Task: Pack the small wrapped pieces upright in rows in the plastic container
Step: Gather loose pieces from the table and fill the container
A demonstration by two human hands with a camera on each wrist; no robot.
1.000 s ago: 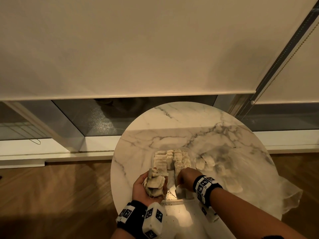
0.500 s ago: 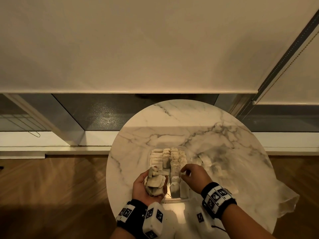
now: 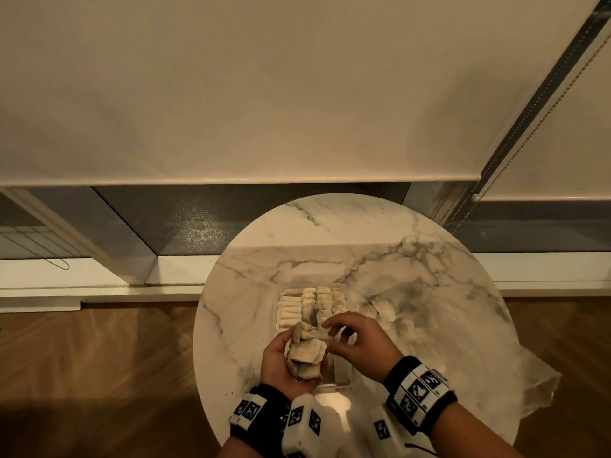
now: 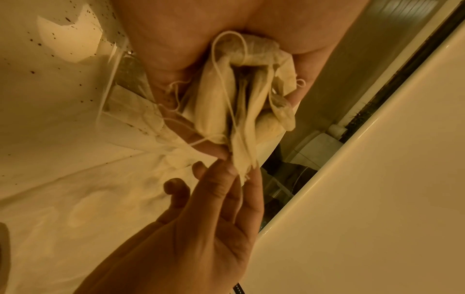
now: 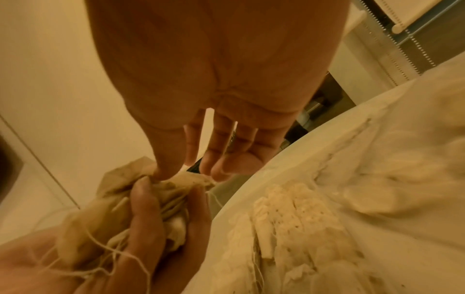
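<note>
My left hand (image 3: 284, 361) grips a bunch of small pale wrapped pieces (image 3: 305, 353) with loose strings, palm up, just in front of the clear plastic container (image 3: 344, 380). Rows of pieces (image 3: 312, 304) stand upright in the container's far half. My right hand (image 3: 330, 325) reaches across and pinches the top edge of one piece of the bunch between thumb and forefinger. The left wrist view shows the bunch (image 4: 234, 107) and the pinching right fingertips (image 4: 231, 169). In the right wrist view the bunch (image 5: 120, 201) lies under my thumb, with the packed rows (image 5: 289, 214) to the right.
The round marble table (image 3: 330, 239) carries the container near its front. A crumpled clear plastic bag (image 3: 463, 342) with several more pieces lies to the right and hangs over the table's edge. Wooden floor surrounds the table; a window with a lowered blind is behind.
My right hand has left the container's front row, moved left and up, and taken a piece of the bunch in a pinch. The left hand has stayed in place.
</note>
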